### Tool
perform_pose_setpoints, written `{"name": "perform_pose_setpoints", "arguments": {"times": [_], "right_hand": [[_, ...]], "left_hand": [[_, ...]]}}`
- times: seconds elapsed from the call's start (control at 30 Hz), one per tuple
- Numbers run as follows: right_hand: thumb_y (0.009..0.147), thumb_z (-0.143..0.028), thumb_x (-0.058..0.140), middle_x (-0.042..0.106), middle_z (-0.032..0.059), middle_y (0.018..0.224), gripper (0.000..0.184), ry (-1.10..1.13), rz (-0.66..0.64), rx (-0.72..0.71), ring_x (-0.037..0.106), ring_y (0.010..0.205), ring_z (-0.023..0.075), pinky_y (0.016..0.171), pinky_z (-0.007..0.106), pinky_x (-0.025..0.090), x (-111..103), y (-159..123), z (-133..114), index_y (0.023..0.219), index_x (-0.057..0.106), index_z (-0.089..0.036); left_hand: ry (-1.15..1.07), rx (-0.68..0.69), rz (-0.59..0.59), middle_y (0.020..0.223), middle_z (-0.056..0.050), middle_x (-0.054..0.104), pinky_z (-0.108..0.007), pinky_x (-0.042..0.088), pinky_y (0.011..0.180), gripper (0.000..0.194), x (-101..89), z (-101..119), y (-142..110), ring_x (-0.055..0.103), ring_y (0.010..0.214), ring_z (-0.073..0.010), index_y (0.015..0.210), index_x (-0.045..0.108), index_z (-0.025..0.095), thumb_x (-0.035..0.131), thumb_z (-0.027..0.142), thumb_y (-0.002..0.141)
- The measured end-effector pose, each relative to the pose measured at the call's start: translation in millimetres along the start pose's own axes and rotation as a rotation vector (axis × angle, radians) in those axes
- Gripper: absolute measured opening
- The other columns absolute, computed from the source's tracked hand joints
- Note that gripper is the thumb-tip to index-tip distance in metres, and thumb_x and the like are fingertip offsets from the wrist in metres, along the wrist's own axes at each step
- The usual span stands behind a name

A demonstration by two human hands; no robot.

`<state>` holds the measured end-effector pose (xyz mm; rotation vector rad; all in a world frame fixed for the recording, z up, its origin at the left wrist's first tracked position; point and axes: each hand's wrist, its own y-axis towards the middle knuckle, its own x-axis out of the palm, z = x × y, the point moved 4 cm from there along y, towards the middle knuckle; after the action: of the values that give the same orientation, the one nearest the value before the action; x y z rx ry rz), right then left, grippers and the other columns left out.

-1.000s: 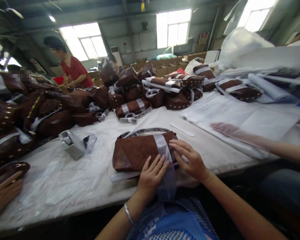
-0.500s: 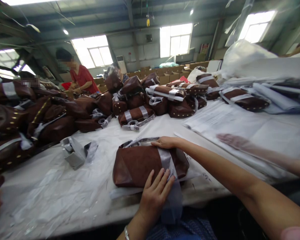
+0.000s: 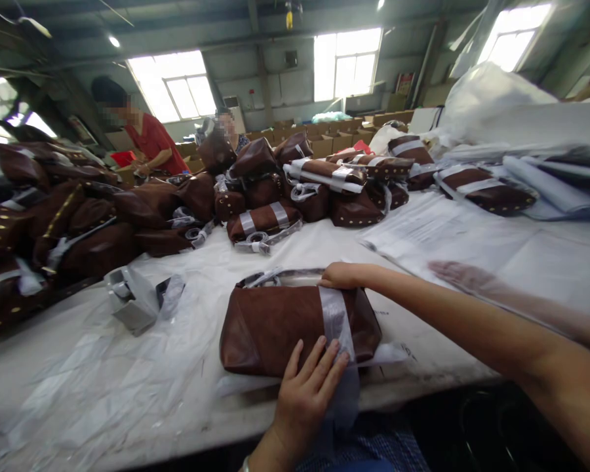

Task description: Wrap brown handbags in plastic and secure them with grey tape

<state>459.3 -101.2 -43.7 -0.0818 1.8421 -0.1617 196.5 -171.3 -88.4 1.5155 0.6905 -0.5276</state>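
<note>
A brown handbag [image 3: 275, 321] lies on the covered table in front of me, its strap along the far top edge. A translucent plastic strip [image 3: 335, 314] runs over its right part and hangs down past the table's front edge. My left hand [image 3: 309, 387] rests flat on the bag's near side with fingers spread, the fingertips at the strip's left edge. At the far top edge, my right hand [image 3: 341, 275] has its fingers closed over the bag where the strip crosses. Part of its grip is hidden behind the bag.
A grey tape dispenser [image 3: 130, 300] stands to the left beside crumpled clear plastic. Brown handbags [image 3: 263, 219] are piled across the back and left. White plastic sheets [image 3: 423, 229] lie at right, with another person's forearm [image 3: 511, 298] over them. A person in red [image 3: 155, 141] stands behind.
My right hand has shifted slightly right along the bag's top edge. The bag sits a little more squarely before me. My left hand stays flat on it, and the view has tilted slightly.
</note>
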Motion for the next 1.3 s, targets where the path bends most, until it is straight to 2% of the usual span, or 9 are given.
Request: {"name": "perform_pose_setpoints", "arguments": {"times": [0.2, 0.27, 0.33, 0.43, 0.53, 0.63, 0.73, 0.93, 1.3], "right_hand": [[0.097, -0.03, 0.048, 0.075, 0.0076, 0.112, 0.031, 0.067, 0.115, -0.02, 0.068, 0.104, 0.0266, 0.094, 0.035, 0.05, -4, -51, -16, 0.108, 0.075, -0.02], [0.099, -0.03, 0.047, 0.07, 0.0081, 0.123, 0.032, 0.109, 0.251, -0.014, 0.064, 0.114, 0.0263, 0.101, 0.038, 0.048, 3, -86, -27, 0.119, 0.07, -0.02], [0.1, -0.027, 0.049, 0.068, 0.008, 0.126, 0.031, 0.16, 0.498, -0.046, 0.063, 0.116, 0.0233, 0.104, 0.037, 0.048, 13, -131, -45, 0.125, 0.066, -0.021], [0.097, -0.019, 0.057, 0.073, 0.0066, 0.113, 0.028, 0.216, 0.824, -0.157, 0.068, 0.103, 0.0183, 0.094, 0.032, 0.055, 47, -199, -80, 0.123, 0.066, -0.023], [0.094, -0.014, 0.063, 0.073, 0.0068, 0.114, 0.036, 0.174, 0.804, -0.246, 0.068, 0.103, 0.0176, 0.092, 0.03, 0.057, 101, -235, -118, 0.128, 0.062, -0.022], [0.097, -0.012, 0.055, 0.066, 0.0073, 0.132, 0.042, 0.004, 0.713, -0.293, 0.059, 0.123, 0.0206, 0.103, 0.036, 0.052, 151, -232, -149, 0.138, 0.056, -0.021], [0.101, -0.017, 0.049, 0.064, 0.0051, 0.135, 0.038, -0.151, 0.793, -0.323, 0.055, 0.128, 0.0208, 0.108, 0.039, 0.047, 175, -209, -163, 0.137, 0.058, -0.022], [0.098, -0.016, 0.055, 0.078, -0.0008, 0.103, 0.02, -0.142, 1.008, -0.393, 0.068, 0.098, 0.0138, 0.103, 0.035, 0.047, 170, -187, -160, 0.105, 0.072, -0.024], [0.097, -0.014, 0.057, 0.078, 0.0016, 0.101, 0.022, -0.005, 0.945, -0.252, 0.069, 0.096, 0.0163, 0.104, 0.04, 0.046, 158, -243, -140, 0.111, 0.071, -0.023]], "left_hand": [[-0.024, 0.024, -0.119, 0.144, -0.003, 0.055, -0.046, 0.021, 0.125, 0.042, -0.7, -2, 0, 0.045, 0.14, -0.0192, 0.141, 0.053, 0.024, 0.04, 0.015, 0.102], [-0.044, 0.026, -0.141, 0.144, -0.003, 0.056, -0.046, 0.022, 0.124, 0.042, -1.8, -3, 1, 0.045, 0.14, -0.0194, 0.142, 0.052, 0.023, 0.041, 0.014, 0.102], [-0.057, 0.032, -0.157, 0.144, -0.004, 0.055, -0.046, 0.023, 0.124, 0.043, -1.4, -4, 1, 0.046, 0.139, -0.0195, 0.143, 0.05, 0.023, 0.041, 0.013, 0.101], [-0.08, 0.041, -0.165, 0.146, -0.004, 0.054, -0.045, 0.022, 0.124, 0.044, 1.5, -8, 4, 0.046, 0.139, -0.0192, 0.144, 0.048, 0.023, 0.041, 0.013, 0.102], [-0.094, 0.045, -0.178, 0.147, -0.003, 0.052, -0.044, 0.024, 0.123, 0.045, 6.0, -13, 8, 0.046, 0.139, -0.019, 0.145, 0.048, 0.023, 0.04, 0.012, 0.101], [-0.099, 0.031, -0.191, 0.146, -0.004, 0.053, -0.045, 0.029, 0.121, 0.048, 9.6, -19, 13, 0.046, 0.139, -0.0193, 0.146, 0.046, 0.024, 0.04, 0.011, 0.1], [-0.105, 0.032, -0.204, 0.146, -0.006, 0.053, -0.047, 0.031, 0.12, 0.051, 11.0, -22, 15, 0.046, 0.139, -0.0202, 0.148, 0.043, 0.024, 0.04, 0.01, 0.099], [-0.113, 0.034, -0.215, 0.147, -0.006, 0.051, -0.047, 0.031, 0.12, 0.055, 9.8, -23, 14, 0.046, 0.14, -0.0206, 0.15, 0.041, 0.024, 0.04, 0.008, 0.097], [-0.088, 0.049, -0.181, 0.149, -0.005, 0.05, -0.046, 0.031, 0.12, 0.055, 11.5, -24, 13, 0.044, 0.141, -0.0213, 0.149, 0.042, 0.023, 0.04, 0.006, 0.097]]}}
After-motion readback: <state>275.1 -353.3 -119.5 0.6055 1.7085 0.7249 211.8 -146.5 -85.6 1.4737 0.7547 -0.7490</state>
